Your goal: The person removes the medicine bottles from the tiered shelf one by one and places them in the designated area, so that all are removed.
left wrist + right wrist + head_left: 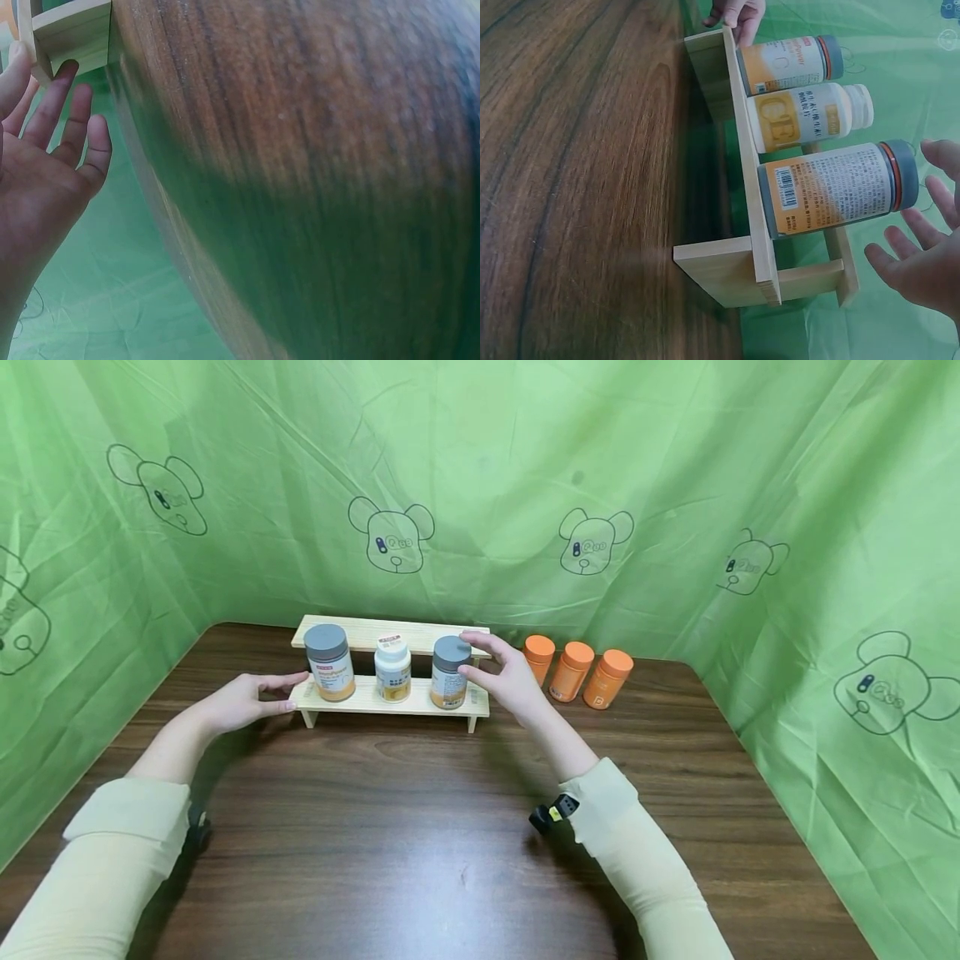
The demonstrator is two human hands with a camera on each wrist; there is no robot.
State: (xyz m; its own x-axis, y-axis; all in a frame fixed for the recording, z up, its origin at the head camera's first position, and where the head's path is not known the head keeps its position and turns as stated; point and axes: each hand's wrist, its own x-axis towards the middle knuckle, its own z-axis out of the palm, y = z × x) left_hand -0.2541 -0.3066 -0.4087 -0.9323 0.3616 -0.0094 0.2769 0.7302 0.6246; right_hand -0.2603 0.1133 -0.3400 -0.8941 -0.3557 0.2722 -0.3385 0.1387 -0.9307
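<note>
Green cloth (480, 443) hangs creased behind and around me, printed with outlined round-eared animal heads (393, 539). In front of it lies my bench (375, 827), dark brown with wood grain. Near its far edge stands a pale wooden two-tier rack (360, 632), its upper plank set behind the lower.

My left hand (240, 702) is at the rack's left end, fingers apart and fairly straight, thumb and forefinger touching the end of the lower plank. My right hand (513, 677) is at the other end, fingers spread around a grey lid; I can't tell whether they touch it. That hand covers part of the nearest of three orange cylindrical bottles (572, 672) standing in a row on the bench, right of the rack.

The grey lid belongs to a grey-capped bottle with a white-and-orange label (450, 675), upright at the right end of the lower plank. A thin orange-red ring shows under its cap, and its label carries dense print and a barcode (786, 187). A wider grey-capped bottle (330, 664) stands at the plank's left end, and between them a smaller white-capped bottle with a yellow-and-white label (393, 672).
</note>
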